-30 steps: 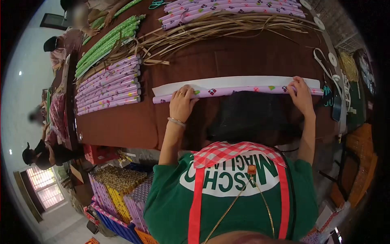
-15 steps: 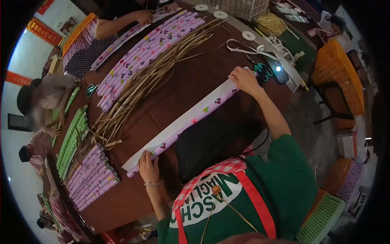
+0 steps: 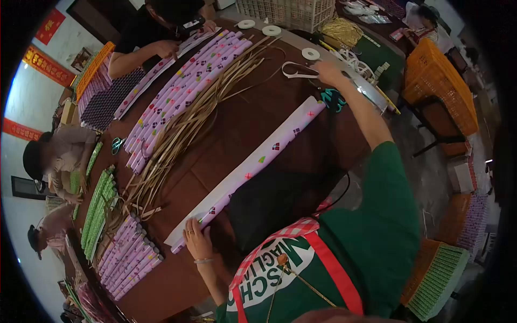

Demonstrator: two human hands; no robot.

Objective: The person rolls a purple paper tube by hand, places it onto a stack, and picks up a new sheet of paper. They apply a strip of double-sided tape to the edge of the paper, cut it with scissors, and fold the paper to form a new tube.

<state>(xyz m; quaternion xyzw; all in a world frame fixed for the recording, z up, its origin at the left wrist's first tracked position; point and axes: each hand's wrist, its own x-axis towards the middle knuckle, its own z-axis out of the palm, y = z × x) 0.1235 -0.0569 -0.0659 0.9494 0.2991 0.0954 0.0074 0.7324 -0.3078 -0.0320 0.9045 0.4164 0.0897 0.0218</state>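
Observation:
A long purple roll of patterned paper (image 3: 245, 180) lies diagonally before me, a pale strip along its far side. My left hand (image 3: 197, 239) is closed over the roll's near left end, fingers pressed on it. Away from the roll's far end, my right hand (image 3: 328, 72) is on the white tape (image 3: 295, 74), fingers drawn in; a loop of tape sticks out to its left. Teal-handled scissors (image 3: 333, 99) lie just below my right wrist, by the roll's upper end. My right forearm partly covers a shiny phone-like object (image 3: 367, 92).
Bundled brown strips (image 3: 188, 118) lie beside finished purple rolls (image 3: 183, 91). More purple rolls (image 3: 129, 258) and green rolls (image 3: 98, 212) are at left. White tape rolls (image 3: 272, 30) line the table edge. A co-worker's hand (image 3: 166, 48) works across the table. An orange crate (image 3: 439, 86) stands right.
My right hand has left the roll's upper end and moved up to the white tape. My left hand stays on the lower end. The view has shifted slightly.

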